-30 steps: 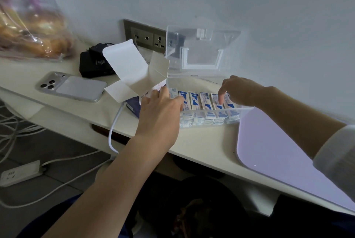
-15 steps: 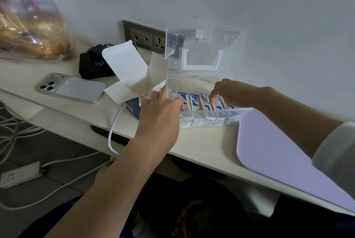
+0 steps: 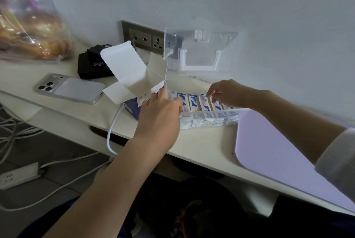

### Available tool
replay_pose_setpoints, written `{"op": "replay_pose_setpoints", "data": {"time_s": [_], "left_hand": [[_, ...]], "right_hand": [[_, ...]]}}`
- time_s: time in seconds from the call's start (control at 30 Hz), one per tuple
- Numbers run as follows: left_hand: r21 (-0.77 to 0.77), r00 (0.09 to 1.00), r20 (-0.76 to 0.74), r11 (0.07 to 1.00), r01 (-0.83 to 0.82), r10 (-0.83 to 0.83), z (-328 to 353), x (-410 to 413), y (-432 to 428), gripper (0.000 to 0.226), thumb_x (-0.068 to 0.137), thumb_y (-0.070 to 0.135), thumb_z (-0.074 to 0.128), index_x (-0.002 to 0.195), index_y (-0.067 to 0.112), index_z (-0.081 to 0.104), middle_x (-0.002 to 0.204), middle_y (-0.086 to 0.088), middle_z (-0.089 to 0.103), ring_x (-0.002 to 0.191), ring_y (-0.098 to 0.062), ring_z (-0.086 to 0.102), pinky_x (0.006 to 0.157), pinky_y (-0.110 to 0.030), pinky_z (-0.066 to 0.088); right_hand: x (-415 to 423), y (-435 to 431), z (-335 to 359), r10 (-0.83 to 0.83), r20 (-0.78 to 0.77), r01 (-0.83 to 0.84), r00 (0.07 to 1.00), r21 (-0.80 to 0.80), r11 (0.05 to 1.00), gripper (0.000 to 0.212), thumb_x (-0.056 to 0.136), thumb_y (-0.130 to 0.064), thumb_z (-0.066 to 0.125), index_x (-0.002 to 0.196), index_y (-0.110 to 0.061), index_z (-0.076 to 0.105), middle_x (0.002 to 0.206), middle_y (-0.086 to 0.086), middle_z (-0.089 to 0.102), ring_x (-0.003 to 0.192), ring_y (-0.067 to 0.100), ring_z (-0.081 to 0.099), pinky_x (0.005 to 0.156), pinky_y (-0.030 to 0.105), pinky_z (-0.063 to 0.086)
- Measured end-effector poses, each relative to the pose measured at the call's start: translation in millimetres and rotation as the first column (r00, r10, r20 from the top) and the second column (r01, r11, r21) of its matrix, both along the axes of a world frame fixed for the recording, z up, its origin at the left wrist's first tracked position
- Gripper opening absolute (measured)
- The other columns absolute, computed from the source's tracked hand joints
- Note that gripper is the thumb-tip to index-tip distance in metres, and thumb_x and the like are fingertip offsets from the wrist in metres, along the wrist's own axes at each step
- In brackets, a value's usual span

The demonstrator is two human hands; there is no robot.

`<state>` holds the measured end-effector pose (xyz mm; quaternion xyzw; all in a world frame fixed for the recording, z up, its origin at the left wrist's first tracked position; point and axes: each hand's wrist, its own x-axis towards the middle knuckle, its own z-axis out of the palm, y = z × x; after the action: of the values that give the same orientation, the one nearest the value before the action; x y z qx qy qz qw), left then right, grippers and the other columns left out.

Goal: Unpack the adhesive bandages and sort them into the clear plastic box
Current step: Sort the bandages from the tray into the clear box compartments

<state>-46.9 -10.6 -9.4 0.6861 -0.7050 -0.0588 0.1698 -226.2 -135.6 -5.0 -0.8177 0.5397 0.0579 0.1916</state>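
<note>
The right hand (image 3: 227,93) is bent at the fingers, and the fingertips (image 3: 213,99) are set on the adhesive bandages (image 3: 193,103) toward the right of the row; whether one is pinched cannot be told. The left hand (image 3: 159,116) is laid, fingers fairly straight and nothing clasped, at the left end of the clear plastic box (image 3: 230,111). The bandages are stood in a row inside it, beside the opened carton (image 3: 134,76). Sorting is judged to be in hand; next, the row must be evened while the light box is steadied
</note>
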Motion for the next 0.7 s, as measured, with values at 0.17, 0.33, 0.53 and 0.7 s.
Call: {"op": "replay_pose_setpoints", "data": {"time_s": [0.17, 0.33, 0.53, 0.7], "left_hand": [[-0.006, 1.0, 0.005, 1.0, -0.008, 0.008, -1.3, -0.7, -0.5, 0.012, 0.095, 0.017, 0.045, 0.099, 0.02, 0.056, 0.113, -0.003, 0.041, 0.101, -0.023, 0.041, 0.083, -0.03, 0.03], [0.001, 1.0, 0.005, 1.0, -0.01, 0.01, -0.7, -1.9, -0.7, 0.013, 0.095, 0.017, 0.044, 0.101, 0.019, 0.056, 0.113, -0.003, 0.04, 0.101, -0.023, 0.041, 0.081, -0.029, 0.028], [0.008, 1.0, 0.009, 1.0, -0.009, 0.009, -0.3, -1.6, -0.7, 0.014, 0.096, 0.018, 0.044, 0.104, 0.02, 0.056, 0.115, -0.004, 0.04, 0.103, -0.023, 0.041, 0.085, -0.03, 0.031], [0.016, 1.0, 0.024, 1.0, -0.014, 0.014, 0.2, -1.7, -0.6, 0.015, 0.096, 0.018, 0.044, 0.105, 0.02, 0.055, 0.116, -0.005, 0.039, 0.104, -0.024, 0.041, 0.082, -0.03, 0.03]], "right_hand": [[8.0, 7.2, -2.3, -0.023, 0.081, 0.013, 0.996, 0.129, 0.992, 0.015, 0.092, -0.014, 0.053, 0.095, -0.018, 0.068, 0.095, 0.0, 0.069, 0.064, -0.002, 0.057, 0.068, 0.017, 0.044], [24.0, 12.9, -1.9, -0.053, 0.046, 0.048, 0.997, 0.105, 0.993, 0.022, 0.092, -0.016, 0.052, 0.098, -0.01, 0.072, 0.082, -0.004, 0.063, 0.057, -0.001, 0.05, 0.057, 0.007, 0.036], [34.8, 5.5, -8.5, -0.187, -0.01, 0.187, 0.982, 0.106, 0.977, 0.022, 0.088, -0.011, 0.052, 0.09, 0.001, 0.07, 0.084, 0.01, 0.069, 0.065, 0.015, 0.056, 0.073, 0.028, 0.052], [38.9, 2.5, -8.0, -0.238, 0.003, 0.234, 0.971, 0.155, 0.96, 0.018, 0.088, -0.013, 0.054, 0.084, -0.003, 0.069, 0.077, 0.006, 0.068, 0.053, 0.011, 0.054, 0.057, 0.017, 0.048]]}}
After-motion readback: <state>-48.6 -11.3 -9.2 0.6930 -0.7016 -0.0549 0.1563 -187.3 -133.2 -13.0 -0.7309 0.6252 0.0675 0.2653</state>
